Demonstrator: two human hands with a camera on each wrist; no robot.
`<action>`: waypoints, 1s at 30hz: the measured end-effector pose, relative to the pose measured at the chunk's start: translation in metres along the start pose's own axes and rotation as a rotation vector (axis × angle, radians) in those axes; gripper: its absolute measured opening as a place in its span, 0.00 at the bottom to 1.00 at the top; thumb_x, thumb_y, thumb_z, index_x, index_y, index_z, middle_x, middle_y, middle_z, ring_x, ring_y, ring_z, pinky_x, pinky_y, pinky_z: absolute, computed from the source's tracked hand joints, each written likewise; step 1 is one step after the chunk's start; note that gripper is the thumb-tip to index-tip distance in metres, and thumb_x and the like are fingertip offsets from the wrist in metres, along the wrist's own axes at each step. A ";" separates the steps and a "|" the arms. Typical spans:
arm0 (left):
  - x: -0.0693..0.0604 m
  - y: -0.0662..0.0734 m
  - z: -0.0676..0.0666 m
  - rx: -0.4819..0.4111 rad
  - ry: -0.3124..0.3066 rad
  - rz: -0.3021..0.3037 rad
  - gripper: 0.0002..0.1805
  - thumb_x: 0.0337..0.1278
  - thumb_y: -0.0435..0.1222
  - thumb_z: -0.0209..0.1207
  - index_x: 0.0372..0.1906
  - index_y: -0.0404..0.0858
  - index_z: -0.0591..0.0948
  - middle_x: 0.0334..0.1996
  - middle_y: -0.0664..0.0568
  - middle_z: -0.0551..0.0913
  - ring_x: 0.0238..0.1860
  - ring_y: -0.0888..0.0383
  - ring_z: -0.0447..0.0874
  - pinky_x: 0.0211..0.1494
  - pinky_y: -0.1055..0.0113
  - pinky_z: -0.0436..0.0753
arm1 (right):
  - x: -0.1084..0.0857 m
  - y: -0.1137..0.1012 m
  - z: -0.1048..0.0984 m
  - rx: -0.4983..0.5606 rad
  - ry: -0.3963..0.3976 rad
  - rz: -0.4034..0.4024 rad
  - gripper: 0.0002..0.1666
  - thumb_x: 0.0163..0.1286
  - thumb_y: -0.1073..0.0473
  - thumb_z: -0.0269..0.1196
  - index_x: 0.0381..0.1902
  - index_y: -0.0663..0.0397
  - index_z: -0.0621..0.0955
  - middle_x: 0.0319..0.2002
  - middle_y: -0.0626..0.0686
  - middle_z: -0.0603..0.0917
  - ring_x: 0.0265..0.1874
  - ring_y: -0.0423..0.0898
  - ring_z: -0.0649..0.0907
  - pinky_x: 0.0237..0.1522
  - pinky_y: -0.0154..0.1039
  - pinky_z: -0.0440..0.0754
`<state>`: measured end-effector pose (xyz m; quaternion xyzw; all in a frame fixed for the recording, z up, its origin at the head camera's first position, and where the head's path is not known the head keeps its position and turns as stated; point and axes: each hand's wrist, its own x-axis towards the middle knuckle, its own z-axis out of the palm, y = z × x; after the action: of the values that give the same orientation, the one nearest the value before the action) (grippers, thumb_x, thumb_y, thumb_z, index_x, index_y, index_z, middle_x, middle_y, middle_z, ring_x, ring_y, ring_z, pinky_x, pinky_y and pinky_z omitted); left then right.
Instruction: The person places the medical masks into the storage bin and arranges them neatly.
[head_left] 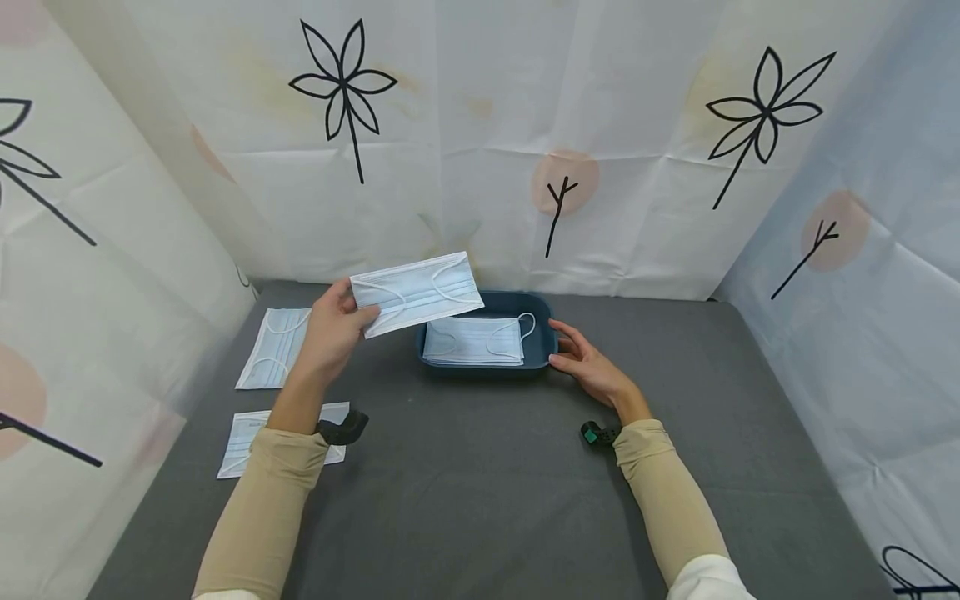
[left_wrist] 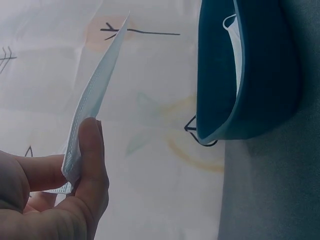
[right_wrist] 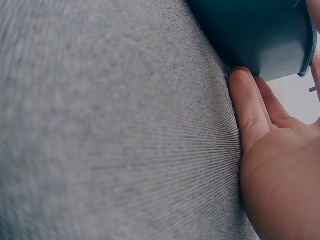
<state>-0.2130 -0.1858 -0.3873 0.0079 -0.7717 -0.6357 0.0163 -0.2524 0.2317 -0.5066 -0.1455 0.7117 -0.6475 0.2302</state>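
Observation:
My left hand [head_left: 330, 333] pinches a pale blue face mask [head_left: 423, 292] by its left edge and holds it up in the air, left of a dark blue tray [head_left: 542, 354]. In the left wrist view the mask [left_wrist: 95, 95] is seen nearly edge-on between thumb and fingers. Inside the tray lies a small stack of face masks [head_left: 476, 342], with an ear loop reaching toward the right wall. My right hand [head_left: 596, 371] is at the tray's right end, its loosely extended fingers touching the outer side. The right wrist view shows fingertips low against the tray [right_wrist: 250, 40].
Two more places on the grey table [head_left: 487, 483] hold masks: one mask [head_left: 270, 358] left of my left hand, another mask [head_left: 243, 437] partly hidden under the left forearm. Patterned white cloth walls [head_left: 480, 167] stand behind and at both sides.

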 end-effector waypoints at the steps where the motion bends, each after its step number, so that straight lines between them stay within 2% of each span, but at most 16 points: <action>1: 0.002 0.001 0.002 -0.003 -0.011 -0.004 0.32 0.72 0.28 0.53 0.78 0.39 0.61 0.61 0.37 0.78 0.44 0.59 0.76 0.39 0.74 0.76 | 0.000 0.000 0.000 0.001 0.000 0.000 0.44 0.79 0.60 0.57 0.83 0.38 0.49 0.81 0.62 0.52 0.74 0.63 0.62 0.75 0.53 0.62; 7: 0.011 0.005 0.017 -0.033 -0.054 -0.042 0.32 0.73 0.28 0.53 0.78 0.41 0.61 0.66 0.38 0.78 0.54 0.55 0.80 0.46 0.74 0.82 | 0.001 0.001 -0.002 -0.016 -0.008 -0.011 0.43 0.80 0.59 0.55 0.83 0.36 0.49 0.81 0.62 0.49 0.76 0.63 0.59 0.78 0.61 0.55; 12: 0.019 0.004 0.028 -0.055 -0.091 -0.062 0.32 0.74 0.28 0.52 0.78 0.41 0.60 0.68 0.37 0.77 0.59 0.51 0.80 0.50 0.72 0.82 | 0.002 0.002 -0.001 0.007 -0.014 -0.006 0.43 0.80 0.59 0.56 0.83 0.36 0.49 0.81 0.62 0.50 0.76 0.63 0.59 0.78 0.61 0.54; 18: 0.030 0.000 0.038 -0.077 -0.095 -0.110 0.34 0.73 0.27 0.54 0.79 0.43 0.60 0.68 0.37 0.76 0.53 0.55 0.83 0.46 0.73 0.85 | 0.000 0.002 -0.002 -0.005 -0.013 -0.008 0.42 0.81 0.58 0.55 0.83 0.36 0.49 0.81 0.62 0.49 0.75 0.63 0.60 0.78 0.61 0.54; 21: 0.033 -0.001 0.043 -0.068 -0.096 -0.129 0.35 0.73 0.28 0.55 0.80 0.43 0.59 0.69 0.38 0.76 0.51 0.56 0.83 0.46 0.70 0.85 | 0.000 0.002 -0.002 -0.006 -0.014 -0.004 0.42 0.81 0.57 0.55 0.83 0.35 0.49 0.81 0.62 0.49 0.74 0.64 0.61 0.79 0.62 0.54; 28: 0.044 -0.003 0.056 -0.036 -0.100 -0.164 0.35 0.71 0.26 0.55 0.79 0.43 0.61 0.67 0.37 0.77 0.53 0.50 0.83 0.44 0.70 0.86 | 0.001 0.001 -0.001 0.007 -0.009 -0.004 0.43 0.80 0.58 0.56 0.83 0.37 0.49 0.81 0.63 0.50 0.74 0.64 0.62 0.78 0.60 0.55; 30: 0.046 -0.006 0.060 -0.034 -0.097 -0.176 0.35 0.71 0.25 0.55 0.78 0.43 0.62 0.66 0.36 0.77 0.51 0.50 0.83 0.48 0.66 0.87 | 0.001 0.001 -0.001 0.009 -0.006 -0.005 0.43 0.80 0.58 0.56 0.83 0.37 0.49 0.81 0.63 0.50 0.74 0.64 0.61 0.78 0.60 0.55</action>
<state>-0.2613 -0.1292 -0.4037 0.0446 -0.7571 -0.6472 -0.0771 -0.2535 0.2320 -0.5080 -0.1483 0.7078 -0.6508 0.2312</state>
